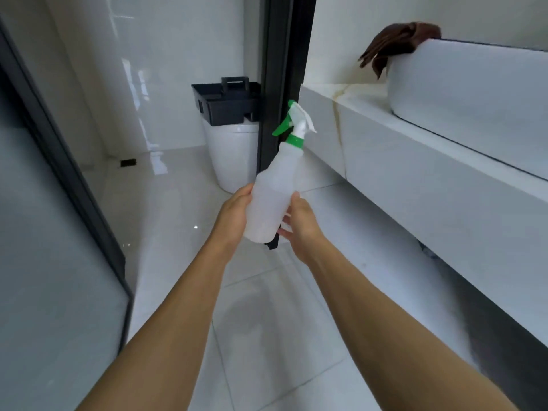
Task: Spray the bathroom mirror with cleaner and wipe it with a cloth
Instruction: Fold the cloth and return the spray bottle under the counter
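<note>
Two bare forearms reaching forward from the bottom edge, over pale floor tiles [261, 336]. Left hand [234, 213] curled around the lower left side of the bottle [272, 197], holding it. Right hand [299, 222] cupped against the lower right side, thumb on the bottle's wall, fingers wrapped behind and under the base. Bottle translucent white, tilted with its top leaning away and to the right, held in the air between both hands, above the floor. Green collar and green trigger below a white spray head [296, 120] at the top, nozzle end pointing left.

Just behind the bottle, a dark upright door frame [278, 69], its foot showing below the bottle's base. At left, a glass panel [44, 262] in a dark frame, running away along the floor. At right, a long white table [430, 155] with a yellowish vein down its front, fixed off the floor. On it, a white basin [468, 84]. Brown cloth [397, 43] draped over the basin's far left rim, one end hanging down outside, well apart from both hands.

Farther back, left of the door frame, a white toilet [234, 155] with a black caddy [228, 103] resting on top, handle upright. Glossy white wall tiles [163, 54] behind. Small dark drain [128, 163] in the floor near the left wall.
</note>
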`<state>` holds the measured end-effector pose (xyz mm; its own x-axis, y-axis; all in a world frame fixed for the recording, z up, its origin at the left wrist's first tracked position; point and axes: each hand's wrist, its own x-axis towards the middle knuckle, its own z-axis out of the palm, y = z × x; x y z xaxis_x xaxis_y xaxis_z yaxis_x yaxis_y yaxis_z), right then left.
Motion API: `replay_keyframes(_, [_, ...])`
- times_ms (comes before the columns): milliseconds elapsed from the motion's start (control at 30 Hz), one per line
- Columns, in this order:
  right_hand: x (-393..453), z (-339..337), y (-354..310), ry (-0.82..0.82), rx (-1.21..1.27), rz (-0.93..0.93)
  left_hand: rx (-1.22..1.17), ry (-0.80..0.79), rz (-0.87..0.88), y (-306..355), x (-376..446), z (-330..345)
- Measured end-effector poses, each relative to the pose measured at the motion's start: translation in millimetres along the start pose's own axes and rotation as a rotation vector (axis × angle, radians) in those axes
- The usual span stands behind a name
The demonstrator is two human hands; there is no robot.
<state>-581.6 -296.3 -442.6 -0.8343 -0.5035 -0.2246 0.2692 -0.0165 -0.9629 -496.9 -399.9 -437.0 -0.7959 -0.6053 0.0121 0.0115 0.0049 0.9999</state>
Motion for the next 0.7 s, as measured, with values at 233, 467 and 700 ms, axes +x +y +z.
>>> replay_keyframes(233, [9, -44, 110, 0.095, 0.211, 0.230, 0.251, -0.179, -0.216, -114, 17, 15])
replay_keyframes(467, [24, -94, 145, 0.256, 0.464, 0.301, 0.361, -0.367, -0.209, -119, 23, 68])
replay_keyframes(700, [13, -170, 138, 0.427, 0.644, 0.239, 0.526, -0.604, 0.023, -115, 20, 155])
